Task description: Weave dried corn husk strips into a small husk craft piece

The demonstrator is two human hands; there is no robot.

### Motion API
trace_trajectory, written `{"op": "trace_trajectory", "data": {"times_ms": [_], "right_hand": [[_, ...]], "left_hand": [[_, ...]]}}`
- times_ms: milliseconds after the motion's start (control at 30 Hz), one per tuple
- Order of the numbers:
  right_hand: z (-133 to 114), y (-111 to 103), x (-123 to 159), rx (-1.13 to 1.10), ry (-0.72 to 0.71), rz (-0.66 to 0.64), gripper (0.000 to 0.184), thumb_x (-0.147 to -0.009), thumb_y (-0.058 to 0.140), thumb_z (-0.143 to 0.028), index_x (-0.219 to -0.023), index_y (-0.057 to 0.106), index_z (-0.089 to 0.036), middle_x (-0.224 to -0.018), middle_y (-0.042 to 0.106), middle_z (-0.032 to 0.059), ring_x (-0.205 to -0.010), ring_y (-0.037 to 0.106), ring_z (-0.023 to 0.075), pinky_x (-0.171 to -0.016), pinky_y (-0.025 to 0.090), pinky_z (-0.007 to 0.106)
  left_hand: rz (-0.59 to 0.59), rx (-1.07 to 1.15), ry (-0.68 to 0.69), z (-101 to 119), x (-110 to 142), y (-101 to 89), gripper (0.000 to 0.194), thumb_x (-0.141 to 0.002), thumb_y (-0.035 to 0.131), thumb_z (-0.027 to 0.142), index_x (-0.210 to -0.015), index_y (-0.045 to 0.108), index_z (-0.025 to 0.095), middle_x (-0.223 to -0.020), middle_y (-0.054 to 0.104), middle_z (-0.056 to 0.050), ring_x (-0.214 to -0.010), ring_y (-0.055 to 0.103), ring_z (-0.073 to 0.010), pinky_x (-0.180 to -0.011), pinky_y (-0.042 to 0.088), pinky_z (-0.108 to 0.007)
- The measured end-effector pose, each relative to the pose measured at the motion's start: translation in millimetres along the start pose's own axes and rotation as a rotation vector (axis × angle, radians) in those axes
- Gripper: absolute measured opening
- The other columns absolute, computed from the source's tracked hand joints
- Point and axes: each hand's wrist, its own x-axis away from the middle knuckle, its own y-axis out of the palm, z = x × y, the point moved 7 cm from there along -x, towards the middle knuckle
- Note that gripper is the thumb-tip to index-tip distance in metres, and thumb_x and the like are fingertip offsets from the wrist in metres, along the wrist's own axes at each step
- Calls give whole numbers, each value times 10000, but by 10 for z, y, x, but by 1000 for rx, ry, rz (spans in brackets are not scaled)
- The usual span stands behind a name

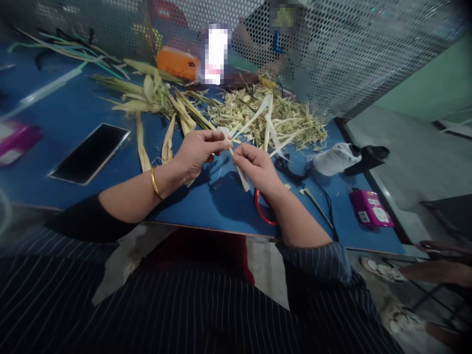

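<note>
Dim light, blurred outer edges

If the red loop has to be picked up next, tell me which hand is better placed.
Right hand, probably: its wrist is right by the red loop; the left hand is farther off. Both are at the pale strip.

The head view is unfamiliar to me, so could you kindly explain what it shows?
There is no machine here: you see a person's bare left hand and right hand, filmed by a camera worn on that person's head, looking forward and down. Both hands pinch pale strips above a blue table. Beyond them lie long dry leaves and a heap of shredded pieces. A dark phone-like slab lies at the picture's left, a purple packet at its right. A red loop, perhaps a scissors handle, shows beside the right wrist.
</note>
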Motion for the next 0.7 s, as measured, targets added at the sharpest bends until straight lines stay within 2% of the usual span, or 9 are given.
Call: {"op": "trace_trajectory", "data": {"times_ms": [133,200,400,533,700], "right_hand": [[-60,40,19,75,-71,-34,195,-860,517,-250,-681,461,-196,-646,441,-38,-620,384,99,-638,327,263],[-17,36,13,50,-37,-20,203,-855,528,-247,-666,476,-193,-627,442,-42,-606,388,95,-625,330,261],[290,-175,-11,-314,202,303,267,-830,631,-430,-729,552,-195,-667,550,-21,-566,483,92,-600,415,268],[318,-192,-18,-375,195,351,299,-793,687,-453,-710,539,-206,-622,538,-29,-543,482,90,-587,441,269],[343,-177,-11,-308,204,404,367,-770,710,-474,-620,505,-209,-552,528,-33,-494,469,90,-547,425,273]], "left_hand": [[51,8,8,-34,9,-16,203,-591,816,276,-702,710,142,-690,648,-10,-514,443,-55,-454,292,-212],[39,34,-9,-34,10,-6,193,-598,806,262,-720,718,141,-696,649,-13,-525,449,-56,-451,284,-205],[-89,39,-146,-9,54,77,143,-669,723,274,-735,718,147,-763,691,-57,-541,490,-77,-428,253,-203],[-133,-45,-149,-18,107,139,166,-648,736,311,-664,693,152,-702,672,-42,-494,438,-65,-420,216,-215],[-168,-151,-152,-66,145,185,154,-614,761,290,-603,697,151,-551,576,-1,-483,402,-65,-442,228,-222]]}}
